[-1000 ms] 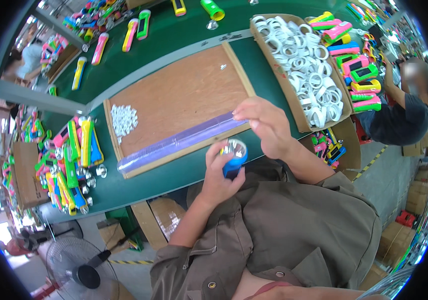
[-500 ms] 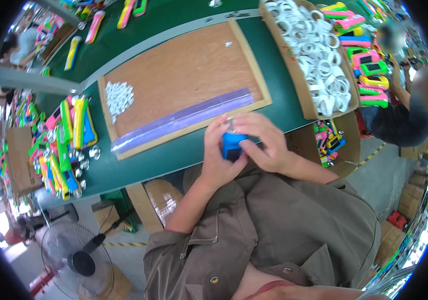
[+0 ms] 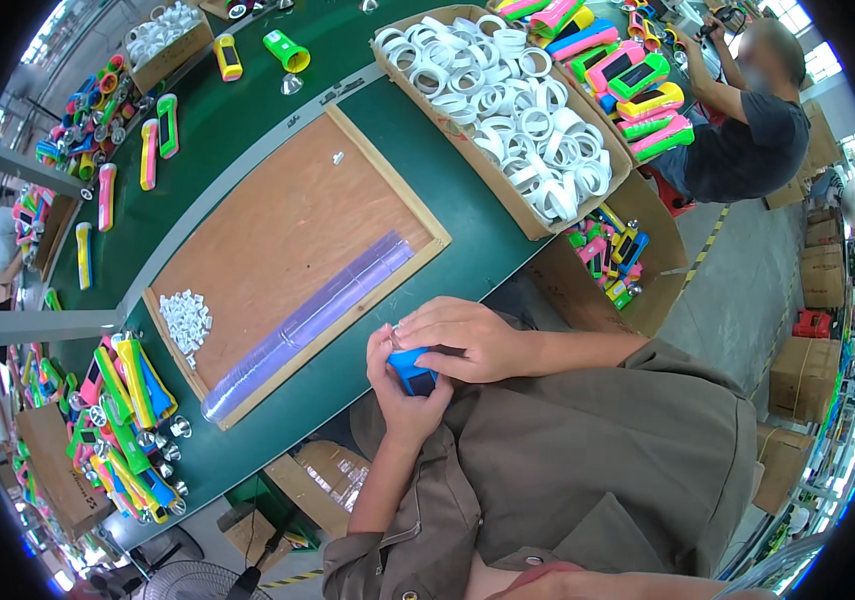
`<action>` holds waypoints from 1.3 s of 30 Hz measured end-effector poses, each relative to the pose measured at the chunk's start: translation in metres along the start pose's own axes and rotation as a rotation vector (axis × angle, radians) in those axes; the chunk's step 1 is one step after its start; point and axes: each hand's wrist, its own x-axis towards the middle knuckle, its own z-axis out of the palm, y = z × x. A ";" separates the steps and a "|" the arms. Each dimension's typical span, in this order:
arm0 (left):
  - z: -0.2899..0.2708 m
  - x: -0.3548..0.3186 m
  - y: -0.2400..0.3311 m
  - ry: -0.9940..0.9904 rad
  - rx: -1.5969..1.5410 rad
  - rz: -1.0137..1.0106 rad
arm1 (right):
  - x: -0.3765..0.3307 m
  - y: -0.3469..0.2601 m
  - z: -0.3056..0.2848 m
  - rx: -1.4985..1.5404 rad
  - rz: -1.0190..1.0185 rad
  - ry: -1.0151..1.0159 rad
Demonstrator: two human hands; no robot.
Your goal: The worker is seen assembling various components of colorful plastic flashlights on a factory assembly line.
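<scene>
Both my hands are together just in front of my chest, at the near edge of the green table. My left hand grips a small blue plastic flashlight body from below. My right hand covers its top, fingers closed over the head end, where a bit of silver shows. In front of my hands lies a wooden board with a strip of clear purple discs along its near edge and a small heap of white parts at its left corner.
A cardboard box of white rings stands to the right, next to it coloured flashlight bodies. More coloured flashlights and silver reflectors pile at my left. Another person works at the far right. A box of parts sits on the floor.
My right hand came back from the board to the blue flashlight body, and both hands drew it closer to my chest. The view also shifted slightly.
</scene>
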 end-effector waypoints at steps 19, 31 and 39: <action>0.005 0.005 -0.003 -0.034 -0.285 -0.276 | 0.027 0.085 -0.262 -0.945 0.518 -0.442; -0.010 0.076 0.016 0.056 0.002 0.147 | 0.079 -0.014 -0.108 0.215 0.195 -0.089; -0.026 0.104 0.037 0.208 0.253 0.569 | 0.117 -0.044 -0.028 -0.291 -0.280 -0.026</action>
